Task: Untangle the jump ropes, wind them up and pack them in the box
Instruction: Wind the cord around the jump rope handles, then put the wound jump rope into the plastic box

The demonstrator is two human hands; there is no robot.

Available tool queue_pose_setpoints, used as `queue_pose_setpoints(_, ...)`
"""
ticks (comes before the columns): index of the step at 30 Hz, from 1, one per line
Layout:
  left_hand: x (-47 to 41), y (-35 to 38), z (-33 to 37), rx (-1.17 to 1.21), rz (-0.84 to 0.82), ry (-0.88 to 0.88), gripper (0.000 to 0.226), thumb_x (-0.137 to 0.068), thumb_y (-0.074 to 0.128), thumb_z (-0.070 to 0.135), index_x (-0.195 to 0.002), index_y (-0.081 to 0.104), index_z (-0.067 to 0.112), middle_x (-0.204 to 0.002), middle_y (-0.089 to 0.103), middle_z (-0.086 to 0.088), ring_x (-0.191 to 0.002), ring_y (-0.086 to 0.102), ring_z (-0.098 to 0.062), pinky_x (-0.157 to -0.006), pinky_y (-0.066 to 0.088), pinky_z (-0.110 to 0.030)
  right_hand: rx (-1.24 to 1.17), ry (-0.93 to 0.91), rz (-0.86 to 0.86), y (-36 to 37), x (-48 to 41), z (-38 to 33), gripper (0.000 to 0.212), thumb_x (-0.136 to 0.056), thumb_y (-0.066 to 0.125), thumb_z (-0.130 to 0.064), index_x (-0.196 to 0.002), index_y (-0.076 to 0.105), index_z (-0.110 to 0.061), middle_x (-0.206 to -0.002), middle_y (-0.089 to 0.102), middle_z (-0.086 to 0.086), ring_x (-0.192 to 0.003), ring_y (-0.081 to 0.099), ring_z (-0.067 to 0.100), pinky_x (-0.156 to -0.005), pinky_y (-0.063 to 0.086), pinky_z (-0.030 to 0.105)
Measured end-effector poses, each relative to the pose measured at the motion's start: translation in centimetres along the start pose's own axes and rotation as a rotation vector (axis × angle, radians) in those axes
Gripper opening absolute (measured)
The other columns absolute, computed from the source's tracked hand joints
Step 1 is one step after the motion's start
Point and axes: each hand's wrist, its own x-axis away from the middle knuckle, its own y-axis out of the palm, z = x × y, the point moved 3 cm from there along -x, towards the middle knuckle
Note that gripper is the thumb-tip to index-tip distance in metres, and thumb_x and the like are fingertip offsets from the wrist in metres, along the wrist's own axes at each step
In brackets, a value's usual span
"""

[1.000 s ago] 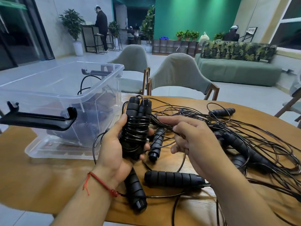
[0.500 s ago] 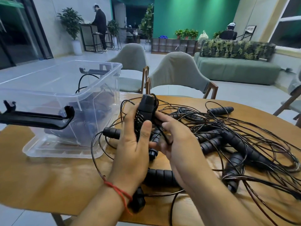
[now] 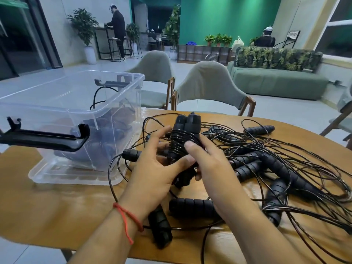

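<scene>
A wound jump rope bundle (image 3: 183,139), two black handles wrapped in black cord, stands upright above the middle of the table. My right hand (image 3: 207,164) grips its lower right side, thumb across the coils. My left hand (image 3: 154,166) is at its left with fingers spread, thumb touching the bundle's bottom. A tangle of black jump ropes (image 3: 266,168) with ribbed handles covers the table to the right. The clear plastic box (image 3: 122,115) stands at the left with dark wound ropes inside.
The box's black latch handle (image 3: 47,138) sticks out toward me at the left. Loose handles (image 3: 192,207) lie under my wrists near the round wooden table's front edge (image 3: 38,216). Two grey chairs (image 3: 207,88) stand behind the table. People are far off in the room.
My right hand has taken hold of the wound bundle, and my left hand has let go and spread its fingers beside it. The bundle has shifted slightly right.
</scene>
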Motion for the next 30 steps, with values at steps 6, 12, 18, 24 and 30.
queue_pose_setpoints(6, 1.1, -0.2, 0.7, -0.524, 0.166, 0.215, 0.076, -0.081, 0.082, 0.029, -0.145, 0.046, 0.051, -0.124, 0.059, 0.019, -0.105, 0.062, 0.003, -0.086, 0.047, -0.006, 0.087, 0.018, 0.072, 1.2, -0.1, 0.8, 0.041, -0.089, 0.064, -0.066, -0.125, 0.064, -0.046, -0.111, 0.076, -0.02, -0.107, 0.069, -0.001, -0.1, 0.055, 0.04)
queue_pose_setpoints(12, 2.2, 0.5, 1.8, -0.64, 0.262, 0.422, 0.072, -0.089, 0.066, 0.011, -0.151, 0.044, 0.037, -0.123, 0.049, 0.01, -0.108, 0.058, -0.012, -0.085, 0.059, -0.034, -0.032, -0.063, 0.229, 3.2, 1.1, -0.7, 0.038, -0.095, 0.073, -0.046, -0.129, 0.056, -0.045, -0.113, 0.073, -0.02, -0.105, 0.068, -0.005, -0.092, 0.055, 0.03)
queue_pose_setpoints(18, 2.9, -0.7, 3.1, -0.687, 0.293, 0.531, 0.091, -0.081, 0.084, -0.003, -0.154, 0.043, 0.033, -0.127, 0.048, 0.004, -0.111, 0.056, -0.017, -0.091, 0.057, -0.036, 0.084, -0.079, 0.261, 4.4, 0.8, -3.3, 0.037, -0.09, 0.078, -0.051, -0.12, 0.057, -0.043, -0.103, 0.074, -0.014, -0.09, 0.069, -0.004, -0.075, 0.053, 0.021)
queue_pose_setpoints(24, 2.8, -4.9, 5.4, -0.531, 0.167, 0.506, 0.094, -0.086, 0.082, 0.015, -0.163, 0.032, 0.034, -0.147, 0.041, 0.013, -0.136, 0.051, -0.013, -0.11, 0.052, -0.032, 0.158, -0.173, 0.126, 6.3, -1.6, -7.5, 0.029, -0.099, 0.072, -0.042, -0.125, 0.059, -0.04, -0.103, 0.074, -0.012, -0.091, 0.07, -0.003, -0.069, 0.052, 0.012)
queue_pose_setpoints(30, 1.8, -12.2, 7.8, -0.491, 0.39, 0.54, 0.054, -0.096, 0.066, 0.007, -0.145, 0.053, 0.025, -0.138, 0.055, 0.012, -0.132, 0.053, -0.006, -0.109, 0.05, -0.027, 0.232, -0.251, -0.138, 9.8, -6.4, -13.8, 0.041, -0.098, 0.074, -0.041, -0.134, 0.057, -0.032, -0.108, 0.075, -0.007, -0.094, 0.074, 0.005, -0.078, 0.062, 0.026)
